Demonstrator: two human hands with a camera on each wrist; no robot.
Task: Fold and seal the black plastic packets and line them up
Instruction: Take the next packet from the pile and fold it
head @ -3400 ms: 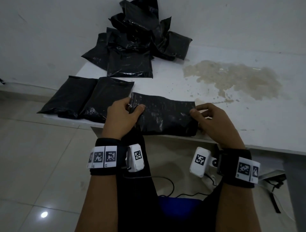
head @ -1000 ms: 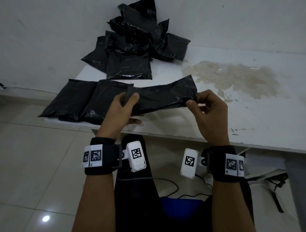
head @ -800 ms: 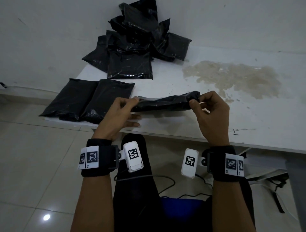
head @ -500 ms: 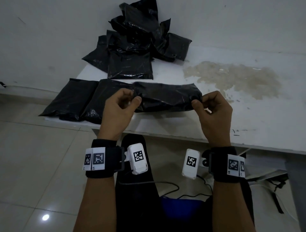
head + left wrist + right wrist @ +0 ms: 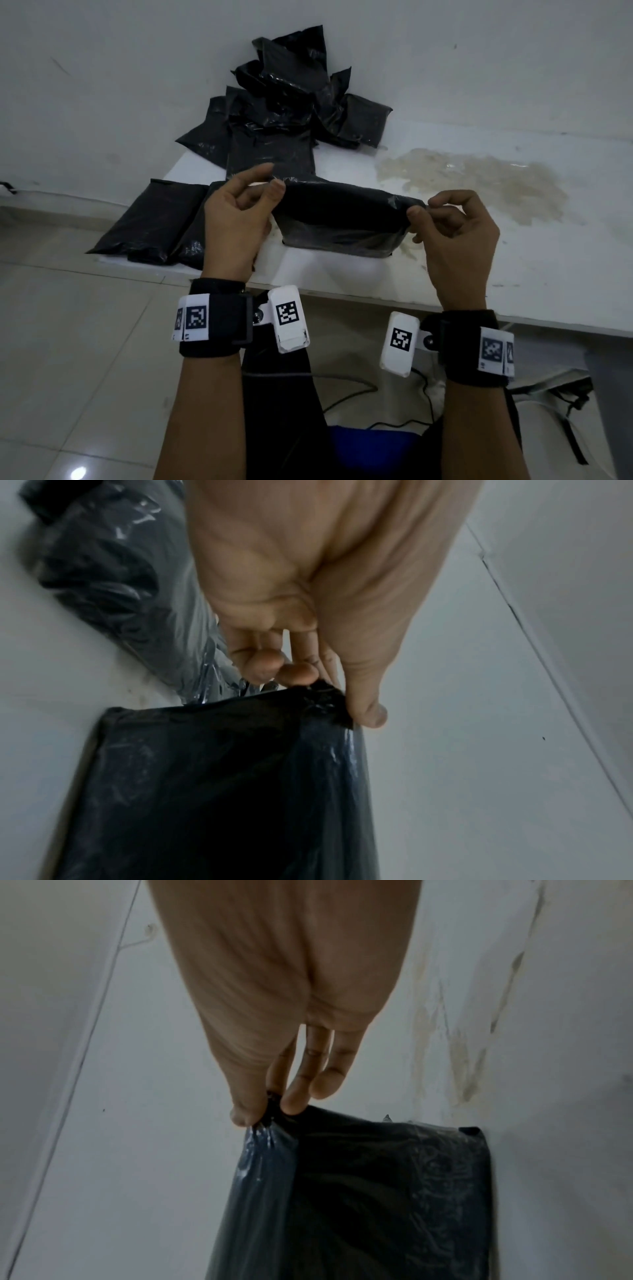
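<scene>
white table (image 5: 513,274), black packets along its left edge.
our left hand (image 5: 236,222) and right hand (image 5: 455,240) each pinch a top corner of the black plastic packet (image 5: 342,219), held up.

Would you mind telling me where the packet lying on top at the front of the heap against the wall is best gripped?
I would take the front packet of the heap by its two near corners, from the table's front edge. It lies flat on top, its near edge is free, and thin corners pinch easily, as both hands do on the held packet.
</scene>
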